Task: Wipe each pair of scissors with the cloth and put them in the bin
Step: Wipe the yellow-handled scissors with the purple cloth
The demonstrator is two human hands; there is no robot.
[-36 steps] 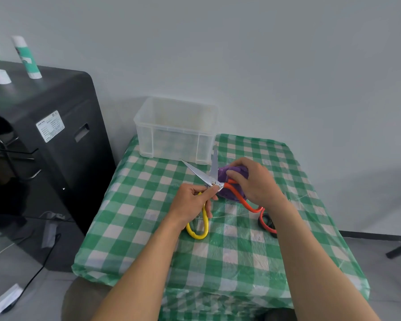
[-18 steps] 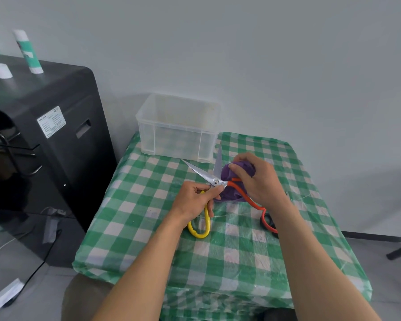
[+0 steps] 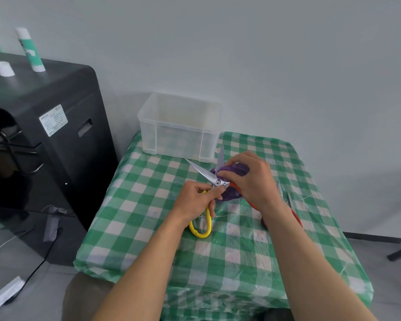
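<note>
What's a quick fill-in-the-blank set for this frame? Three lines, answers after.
1. The left hand grips the scissors above a ____ handle loop.
2. The right hand presses a ____ cloth against a blade.
3. The bin stands on a table covered in white and ____ checks.
Missing: yellow; purple; green.

Your left grip (image 3: 196, 200) is curled round the yellow handle of the scissors (image 3: 204, 173), with the thumb tip pressed right by the pivot and the back of the hand up. Its bare forearm comes in from bottom centre. Your right grip (image 3: 250, 179) is palm down with fingers bunched over the purple cloth (image 3: 241, 169), and its bare forearm comes in from bottom right, so the two grips sit close together, thumbs near each other.
</note>
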